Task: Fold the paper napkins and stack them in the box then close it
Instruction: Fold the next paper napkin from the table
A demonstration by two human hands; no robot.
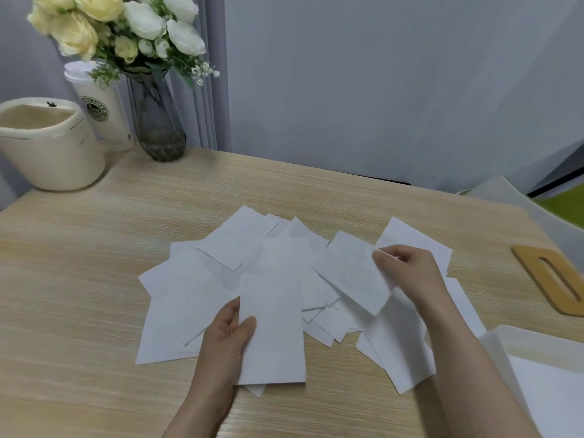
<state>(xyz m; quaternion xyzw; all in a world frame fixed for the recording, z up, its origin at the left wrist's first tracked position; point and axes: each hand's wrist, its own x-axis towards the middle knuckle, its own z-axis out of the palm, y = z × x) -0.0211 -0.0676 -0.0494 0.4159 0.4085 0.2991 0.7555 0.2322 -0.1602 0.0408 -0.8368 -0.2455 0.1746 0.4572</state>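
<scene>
Several white paper napkins [196, 295] lie spread and overlapping across the middle of the wooden table [79, 311]. My left hand [227, 336] grips a folded rectangular napkin [271, 330] by its left edge, thumb on top. My right hand [407, 273] pinches the right corner of another napkin [350, 276] and lifts it slightly above the pile. The white box [502, 358] stands open at the lower right, with white paper inside. Its wooden lid [553, 276] with a slot lies on the table at the right edge.
At the back left stand a cream bin [47, 147], a white takeaway cup [101, 115] and a glass vase [158, 128] of white and yellow flowers. A white and green chair [537, 203] sits beyond the table's right corner. A grey wall is behind.
</scene>
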